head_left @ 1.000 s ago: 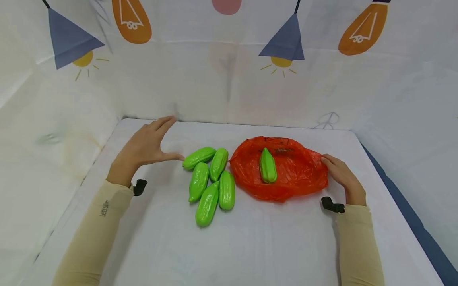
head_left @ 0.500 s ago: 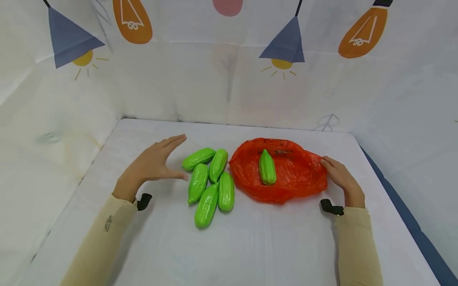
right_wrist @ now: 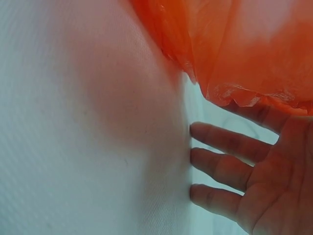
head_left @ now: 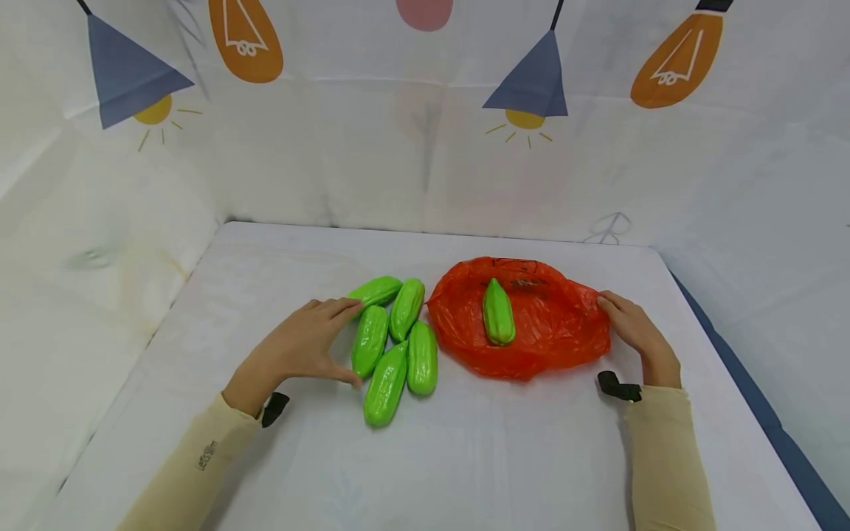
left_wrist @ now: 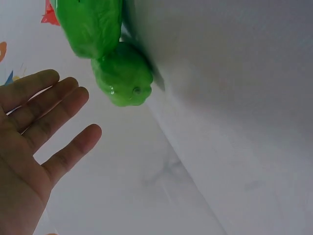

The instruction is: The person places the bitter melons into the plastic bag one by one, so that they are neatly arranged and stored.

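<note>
Several glossy green cucumber-shaped vegetables lie in a group mid-table, among them an upper-left one (head_left: 377, 290), a left one (head_left: 370, 341) and a front one (head_left: 385, 385). My left hand (head_left: 305, 346) is at the group's left side, thumb and fingers spread wide, fingertips overlapping the upper-left one. In the left wrist view its straight fingers (left_wrist: 58, 110) stand apart from a vegetable's end (left_wrist: 122, 73). A red plastic bag (head_left: 458, 324) lies flat to the right, with one green vegetable (head_left: 498, 313) on it. My right hand (head_left: 634, 328) pinches the bag's right edge, its other fingers (right_wrist: 230, 139) stretched out.
A white-covered table (head_left: 491, 457) carries everything. White cloth walls (head_left: 372, 162) with printed lamps and bulbs stand behind it and along both sides. Dark blue material (head_left: 750, 391) shows beyond the table's right edge.
My left hand has come down from the far left of the group toward me and slightly right, to the group's side. The right hand stays at the bag's edge; the vegetables lie as before.
</note>
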Available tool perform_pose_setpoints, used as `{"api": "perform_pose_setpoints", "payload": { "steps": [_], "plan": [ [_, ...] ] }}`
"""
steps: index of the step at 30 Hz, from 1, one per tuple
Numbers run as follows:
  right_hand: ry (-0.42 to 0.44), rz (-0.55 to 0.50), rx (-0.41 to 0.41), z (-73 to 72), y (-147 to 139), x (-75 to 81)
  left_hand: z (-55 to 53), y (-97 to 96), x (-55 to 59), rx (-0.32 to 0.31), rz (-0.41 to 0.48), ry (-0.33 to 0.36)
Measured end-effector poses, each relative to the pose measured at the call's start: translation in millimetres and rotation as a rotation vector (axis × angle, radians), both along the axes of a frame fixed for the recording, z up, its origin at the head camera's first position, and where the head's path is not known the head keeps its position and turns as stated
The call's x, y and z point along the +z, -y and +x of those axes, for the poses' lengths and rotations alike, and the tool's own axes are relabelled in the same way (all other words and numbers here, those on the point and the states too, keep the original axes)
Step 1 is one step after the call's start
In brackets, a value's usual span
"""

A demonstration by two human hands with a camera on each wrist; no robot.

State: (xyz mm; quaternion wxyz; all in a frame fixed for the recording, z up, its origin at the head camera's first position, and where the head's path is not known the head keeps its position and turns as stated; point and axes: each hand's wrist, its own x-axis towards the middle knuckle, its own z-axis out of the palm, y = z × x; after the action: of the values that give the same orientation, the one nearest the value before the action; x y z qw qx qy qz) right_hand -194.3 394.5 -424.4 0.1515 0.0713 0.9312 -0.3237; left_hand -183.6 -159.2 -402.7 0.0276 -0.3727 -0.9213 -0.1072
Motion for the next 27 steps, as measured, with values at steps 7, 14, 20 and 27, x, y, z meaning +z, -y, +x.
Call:
{"api": "perform_pose_setpoints", "payload": {
  "steps": [7,14,20,27],
  "plan": [
    [0.001,-0.001,0.004,-1.4,-0.7,0.3,2.9,-2.7,-13.5,-0.018,-0.045,-0.007],
    [0.003,0.023,0.013,0.6,-3.1,1.3,2.4,-7.9,-23.2,-0.031,-0.070,-0.031],
    [0.000,0.032,0.030,0.2,-5.5,1.3,2.7,-12.4,-25.5,-0.043,-0.095,-0.065],
    [-0.010,0.002,0.039,-3.1,-4.7,-1.8,3.8,-10.5,-21.7,-0.015,-0.122,0.000]
  ]
}}
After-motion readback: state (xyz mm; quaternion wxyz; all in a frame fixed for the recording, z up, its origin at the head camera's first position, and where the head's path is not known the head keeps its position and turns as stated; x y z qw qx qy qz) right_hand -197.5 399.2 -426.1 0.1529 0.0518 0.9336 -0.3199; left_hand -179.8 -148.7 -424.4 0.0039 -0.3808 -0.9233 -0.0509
